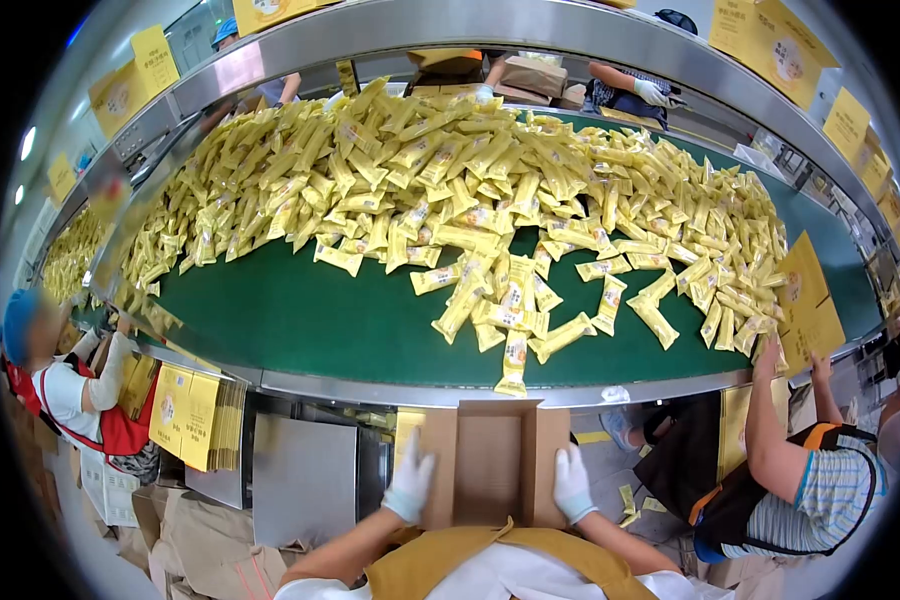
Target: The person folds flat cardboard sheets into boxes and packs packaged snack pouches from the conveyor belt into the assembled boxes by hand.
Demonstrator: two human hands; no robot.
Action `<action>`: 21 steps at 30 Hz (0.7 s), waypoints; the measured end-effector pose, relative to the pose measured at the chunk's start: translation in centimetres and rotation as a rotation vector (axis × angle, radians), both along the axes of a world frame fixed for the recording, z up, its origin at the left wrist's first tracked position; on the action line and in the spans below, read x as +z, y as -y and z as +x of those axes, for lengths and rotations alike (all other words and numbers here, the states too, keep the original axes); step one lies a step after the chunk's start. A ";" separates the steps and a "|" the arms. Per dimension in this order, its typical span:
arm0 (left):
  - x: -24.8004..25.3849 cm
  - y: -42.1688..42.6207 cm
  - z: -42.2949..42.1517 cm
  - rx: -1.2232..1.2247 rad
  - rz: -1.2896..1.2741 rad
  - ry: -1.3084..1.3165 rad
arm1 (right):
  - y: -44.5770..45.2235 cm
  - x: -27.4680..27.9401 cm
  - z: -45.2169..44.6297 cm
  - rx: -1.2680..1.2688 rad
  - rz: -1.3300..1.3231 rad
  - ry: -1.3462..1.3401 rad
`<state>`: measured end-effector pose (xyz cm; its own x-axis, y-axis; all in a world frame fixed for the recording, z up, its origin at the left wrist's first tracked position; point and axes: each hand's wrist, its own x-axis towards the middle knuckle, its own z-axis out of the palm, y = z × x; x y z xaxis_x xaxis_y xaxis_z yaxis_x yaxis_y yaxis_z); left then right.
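Note:
An opened cardboard box [488, 455] is held upright in front of my body, its flaps spread and its brown inside facing me. My left hand [409, 482], in a white glove, grips the box's left side. On the opposite side my right hand [572, 484], also gloved, holds the right flap. No packets are visible inside the box. Just beyond it, several yellow wrapped packets [512, 360] lie near the belt's front edge, below a large heap of the same packets [420, 160].
The green conveyor belt [270, 310] has a metal edge [310, 385]. Co-workers stand left [70, 400] and right [810, 480]; the right one handles a yellow carton [806, 305]. Flat yellow cartons [185, 415] stand at left. A metal rail [390, 35] crosses above.

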<state>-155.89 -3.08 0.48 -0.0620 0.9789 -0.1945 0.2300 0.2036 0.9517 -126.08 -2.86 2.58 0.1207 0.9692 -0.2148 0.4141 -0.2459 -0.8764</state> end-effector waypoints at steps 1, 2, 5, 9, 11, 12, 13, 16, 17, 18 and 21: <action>-2.1 0.2 1.7 0.042 -0.009 -0.143 | -0.2 -0.7 -1.5 0.017 0.011 0.087; -2.4 -0.6 3.5 0.052 0.226 -0.285 | -0.5 -1.4 -3.0 0.034 0.020 0.173; -0.1 -4.9 2.2 0.055 0.500 -0.581 | -5.0 0.7 -2.3 0.087 0.387 0.451; 7.0 -16.0 0.9 -0.077 0.736 -0.684 | -14.4 5.2 0.1 0.206 0.673 0.687; 9.0 -21.1 2.6 -0.216 0.658 -0.734 | -18.8 6.0 -0.1 0.302 0.585 0.732; 9.6 -23.0 3.8 -0.289 0.610 -0.784 | -20.5 6.2 -0.7 0.326 0.509 0.747; 9.5 -24.7 4.9 -0.324 0.562 -0.849 | -22.5 5.2 -1.2 0.368 0.451 0.679; 8.2 -28.5 6.5 -0.402 0.439 -0.998 | -25.9 4.9 -3.3 0.452 0.326 0.755; 7.9 -29.3 6.1 -0.404 0.417 -1.023 | -26.5 4.5 -3.8 0.444 0.330 0.804; 7.5 -29.9 5.7 -0.406 0.392 -1.049 | -27.0 3.9 -3.9 0.439 0.335 0.852; 7.7 -29.9 3.2 -0.401 0.308 -1.087 | -27.3 3.1 -2.9 0.382 0.362 0.924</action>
